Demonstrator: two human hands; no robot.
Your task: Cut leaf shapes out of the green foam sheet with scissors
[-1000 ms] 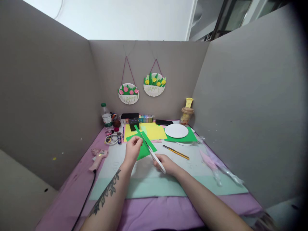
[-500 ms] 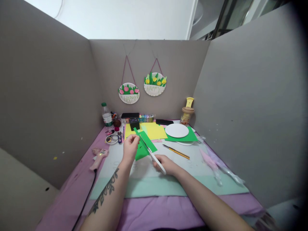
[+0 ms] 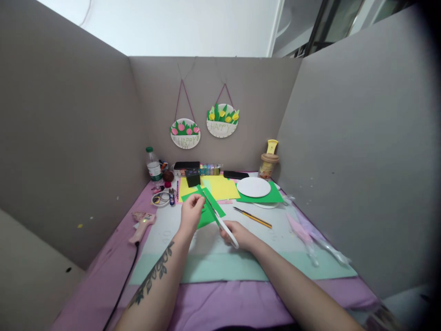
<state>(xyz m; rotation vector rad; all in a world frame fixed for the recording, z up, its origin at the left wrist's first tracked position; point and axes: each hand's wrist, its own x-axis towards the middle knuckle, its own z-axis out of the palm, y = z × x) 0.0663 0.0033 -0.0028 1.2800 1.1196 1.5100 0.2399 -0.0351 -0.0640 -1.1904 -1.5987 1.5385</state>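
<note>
My left hand (image 3: 191, 212) is closed in a pinch on a narrow green paper strip (image 3: 200, 189), whose upper end pokes out past the fingers. My right hand (image 3: 238, 236) grips a pair of scissors (image 3: 228, 232) by the white handles. The dark blades point up and to the left, along the strip and close to my left fingertips; whether they are biting into the paper cannot be made out. Beneath both hands lie pieces of green paper (image 3: 216, 207), partly covered by my left hand and the scissors.
An orange craft knife (image 3: 253, 217) lies right of the scissors. Behind are yellow paper (image 3: 223, 187), a black box (image 3: 192, 178) and a white paper plate (image 3: 254, 187) on green paper. A corded pink glue gun (image 3: 143, 226) rests at left. Two decorated plates (image 3: 223, 122) hang on the back panel.
My left hand has shifted a little to the right with the paper strip, nearer the scissors. My right hand stays almost in place.
</note>
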